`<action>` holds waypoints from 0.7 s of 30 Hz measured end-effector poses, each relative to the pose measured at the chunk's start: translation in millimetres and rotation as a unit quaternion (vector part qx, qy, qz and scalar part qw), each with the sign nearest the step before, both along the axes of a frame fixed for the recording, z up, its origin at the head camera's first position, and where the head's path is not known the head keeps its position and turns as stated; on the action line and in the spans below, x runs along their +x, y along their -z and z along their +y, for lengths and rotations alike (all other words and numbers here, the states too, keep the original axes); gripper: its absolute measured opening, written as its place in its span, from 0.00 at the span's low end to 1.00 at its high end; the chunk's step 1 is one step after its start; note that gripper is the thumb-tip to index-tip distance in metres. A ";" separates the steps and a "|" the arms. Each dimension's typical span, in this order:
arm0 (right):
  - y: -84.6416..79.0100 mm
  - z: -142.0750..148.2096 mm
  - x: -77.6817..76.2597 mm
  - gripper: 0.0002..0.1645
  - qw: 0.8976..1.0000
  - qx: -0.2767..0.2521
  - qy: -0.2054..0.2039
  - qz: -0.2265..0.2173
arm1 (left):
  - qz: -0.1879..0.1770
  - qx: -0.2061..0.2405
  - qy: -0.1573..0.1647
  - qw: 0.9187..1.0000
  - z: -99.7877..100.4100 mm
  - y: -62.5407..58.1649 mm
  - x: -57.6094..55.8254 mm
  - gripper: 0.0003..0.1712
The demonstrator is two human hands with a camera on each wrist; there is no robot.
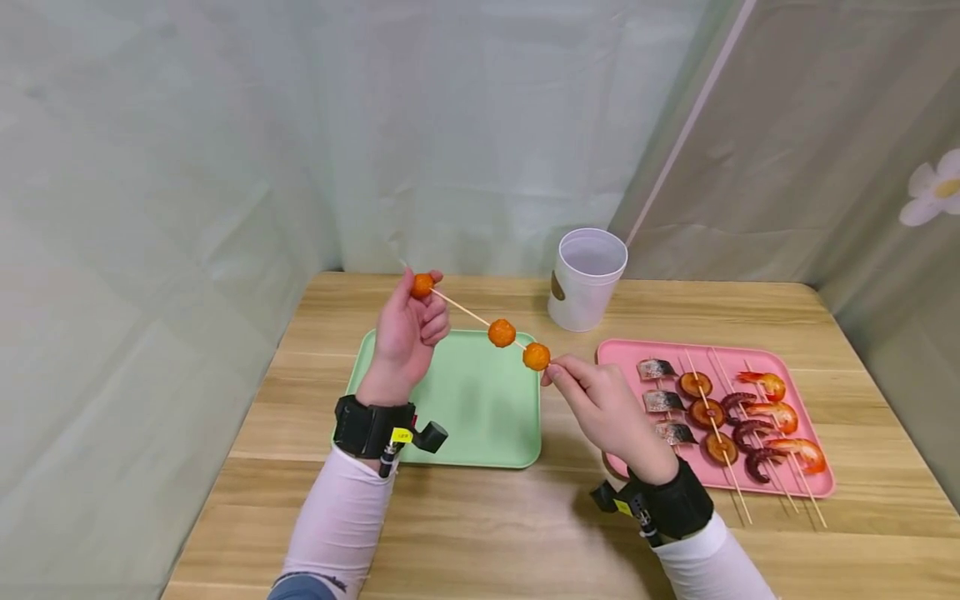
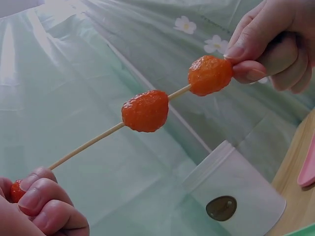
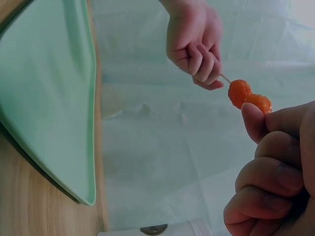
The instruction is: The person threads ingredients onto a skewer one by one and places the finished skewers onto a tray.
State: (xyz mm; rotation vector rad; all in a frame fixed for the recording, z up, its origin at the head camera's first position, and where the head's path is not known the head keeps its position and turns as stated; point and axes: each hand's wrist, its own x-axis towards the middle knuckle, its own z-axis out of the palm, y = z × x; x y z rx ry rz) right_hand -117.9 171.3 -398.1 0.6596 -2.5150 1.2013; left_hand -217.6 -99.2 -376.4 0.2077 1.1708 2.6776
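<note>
A thin wooden skewer (image 1: 463,309) slants between the two hands above the green tray (image 1: 480,417). My left hand (image 1: 408,329) pinches an orange ball (image 1: 422,286) at the skewer's upper left end, its other fingers curled. Two more orange balls sit farther along, one near the middle (image 2: 145,111) and one (image 2: 210,75) right beside the right fingertips. My right hand (image 1: 600,400) pinches the skewer's lower right end between thumb and forefinger. In the right wrist view, the right thumb partly covers the nearest ball (image 3: 259,103).
Behind the trays stands a white cup (image 1: 587,283) with a dark oval mark. To the right, a pink tray (image 1: 622,354) carries skewers of fish pieces (image 1: 663,402), round brown slices (image 1: 707,413), tentacles (image 1: 750,433) and shrimp (image 1: 776,417). Curtains hang behind the wooden table (image 1: 480,533).
</note>
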 end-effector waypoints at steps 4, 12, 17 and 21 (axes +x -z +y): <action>-0.4 0.1 0.2 0.12 1.000 0.002 0.001 -0.002 | 0.010 0.008 -0.005 1.000 -1.9 0.6 0.4 0.25; -2.1 0.0 1.0 0.12 1.000 -0.005 -0.004 -0.001 | 0.027 0.011 0.003 1.000 -3.9 1.1 0.6 0.26; -1.4 -0.1 1.0 0.11 1.000 -0.002 -0.007 -0.001 | 0.042 -0.007 0.008 0.999 -5.4 1.3 1.2 0.25; -1.0 -0.2 1.8 0.12 1.000 -0.003 -0.012 -0.004 | 0.054 -0.043 0.020 0.997 -3.8 2.8 3.3 0.22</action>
